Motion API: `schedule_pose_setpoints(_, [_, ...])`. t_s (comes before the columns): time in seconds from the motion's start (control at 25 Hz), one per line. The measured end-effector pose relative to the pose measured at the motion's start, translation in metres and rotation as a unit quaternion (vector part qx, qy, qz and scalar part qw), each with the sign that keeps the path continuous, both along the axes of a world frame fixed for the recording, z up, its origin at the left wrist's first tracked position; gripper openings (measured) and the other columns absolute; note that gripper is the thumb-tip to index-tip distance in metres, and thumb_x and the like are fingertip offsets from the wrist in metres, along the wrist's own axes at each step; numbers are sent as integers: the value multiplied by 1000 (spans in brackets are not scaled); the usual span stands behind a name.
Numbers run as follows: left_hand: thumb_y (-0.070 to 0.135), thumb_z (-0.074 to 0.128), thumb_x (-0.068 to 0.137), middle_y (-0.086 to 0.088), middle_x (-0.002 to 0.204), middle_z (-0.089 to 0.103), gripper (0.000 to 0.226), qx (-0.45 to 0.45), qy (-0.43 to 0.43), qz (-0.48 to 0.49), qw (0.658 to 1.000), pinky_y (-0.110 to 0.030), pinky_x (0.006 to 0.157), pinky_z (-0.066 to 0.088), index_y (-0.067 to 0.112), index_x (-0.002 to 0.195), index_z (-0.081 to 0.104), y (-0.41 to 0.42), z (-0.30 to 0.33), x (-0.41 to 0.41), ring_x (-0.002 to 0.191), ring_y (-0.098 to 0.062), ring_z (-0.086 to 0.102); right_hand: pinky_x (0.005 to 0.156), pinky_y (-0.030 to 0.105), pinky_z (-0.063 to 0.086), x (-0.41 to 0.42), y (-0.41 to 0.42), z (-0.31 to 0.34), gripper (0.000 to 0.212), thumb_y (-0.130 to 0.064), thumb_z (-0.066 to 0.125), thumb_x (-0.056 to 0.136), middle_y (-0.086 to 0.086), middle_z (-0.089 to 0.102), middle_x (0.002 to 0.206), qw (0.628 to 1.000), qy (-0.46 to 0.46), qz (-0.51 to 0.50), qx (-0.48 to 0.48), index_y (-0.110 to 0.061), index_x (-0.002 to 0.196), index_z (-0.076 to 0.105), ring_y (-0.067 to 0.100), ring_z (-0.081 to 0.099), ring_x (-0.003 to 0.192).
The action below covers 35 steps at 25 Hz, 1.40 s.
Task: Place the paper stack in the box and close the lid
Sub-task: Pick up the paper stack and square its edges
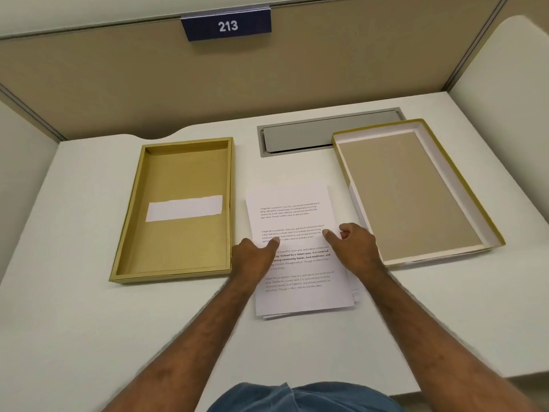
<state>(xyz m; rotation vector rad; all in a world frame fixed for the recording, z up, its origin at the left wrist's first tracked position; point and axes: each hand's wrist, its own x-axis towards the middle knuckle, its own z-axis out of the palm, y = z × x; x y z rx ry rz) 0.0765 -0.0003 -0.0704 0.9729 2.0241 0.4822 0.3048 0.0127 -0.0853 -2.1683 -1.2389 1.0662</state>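
A stack of printed white sheets, the paper stack [297,215], lies on the desk between two gold trays, its lower sheets fanned out a little at the bottom right. My left hand [257,257] rests on the stack's left edge with the thumb on top. My right hand [355,248] rests on its right edge, thumb also on the top sheet. To the left lies a gold box half [130,221] with a gold inside and a white label strip. To the right lies the other half [487,221], white-walled with a tan bottom. Which half is the lid, I cannot tell.
A grey cable hatch [303,135] is set into the white desk [74,307] behind the stack, partly under the right tray. A tan partition [148,84] with a "213" sign closes the back. White side panels stand left and right.
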Motion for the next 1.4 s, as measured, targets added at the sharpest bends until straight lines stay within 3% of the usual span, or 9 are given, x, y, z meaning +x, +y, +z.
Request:
schedule_pose_setpoints(0.08, [60, 73, 85, -9, 116, 69, 69, -17, 10, 23, 1000, -39, 84, 61, 3, 122, 63, 0, -1, 4, 101, -29, 69, 88, 31, 46, 4, 3, -4, 39, -54, 77, 93, 5, 65, 105, 1000, 22, -14, -12, -20, 110, 69, 25, 65, 104])
schedule_pose_setpoints(0.2, [60, 73, 84, -11, 124, 68, 76, -38, -8, 65, 997, -48, 89, 62, 4, 133, 58, 3, -2, 7, 108, -33, 69, 88, 30, 49, 6, 8, -6, 52, -57, 80, 90, -1, 65, 103, 998, 46, -41, -17, -11, 115, 75, 27, 69, 108])
schedule_pose_setpoints(0.36, [54, 75, 87, -12, 117, 75, 65, -36, -59, 98, 993, -48, 88, 63, 3, 126, 68, 13, -3, 7, 101, -33, 74, 52, 24, 49, 4, 10, -10, 49, -57, 81, 87, -10, 68, 59, 993, 98, -59, -35, -21, 60, 63, 28, 68, 70])
schedule_pose_setpoints(0.44, [58, 74, 84, -13, 126, 70, 73, -55, -24, 83, 995, -47, 91, 62, 4, 132, 65, 15, -1, 10, 109, -33, 70, 65, 30, 59, 2, 11, -10, 41, -56, 83, 87, -1, 81, 86, 987, 131, -63, -60, -18, 77, 71, 27, 75, 83])
schedule_pose_setpoints(0.6, [61, 74, 82, -15, 148, 47, 90, -88, 54, 73, 992, -42, 93, 52, 7, 147, 44, 12, 3, 21, 133, -34, 51, 100, 50, 61, -7, 7, -5, 76, -63, 81, 84, 10, 68, 133, 985, 134, -67, -89, -9, 134, 64, 33, 71, 115])
schedule_pose_setpoints(0.88, [40, 83, 85, -17, 136, 61, 81, -49, -73, 122, 989, -50, 96, 59, 1, 140, 37, 18, -1, 19, 117, -35, 66, 55, 21, 55, -2, 5, -4, 34, -49, 82, 91, -3, 78, 89, 977, 193, -73, -49, -20, 84, 67, 11, 74, 72])
schedule_pose_setpoints(1.0, [41, 85, 82, -15, 130, 67, 79, -43, -108, 116, 986, -50, 95, 60, 0, 138, 47, 19, -7, 16, 113, -35, 70, 86, 43, 67, 3, 3, -3, 39, -41, 83, 93, 10, 84, 108, 954, 275, -82, -84, -8, 114, 79, 28, 82, 95])
schedule_pose_setpoints(1.24, [32, 77, 95, -14, 120, 77, 45, 16, -209, 94, 973, -45, 91, 63, 4, 128, 65, 7, 0, 15, 102, -30, 76, 73, 35, 66, -1, -3, 13, 33, -26, 61, 111, 6, 80, 123, 925, 369, -45, -82, -16, 143, 65, 22, 80, 99])
schedule_pose_setpoints(1.4, [39, 77, 94, -2, 122, 75, 45, 186, -218, 45, 957, -48, 91, 63, 18, 129, 59, 5, 31, 4, 109, -24, 76, 88, 36, 66, 3, -4, 39, 28, -25, 61, 111, 5, 77, 136, 915, 393, 23, 85, -31, 137, 68, 23, 78, 117])
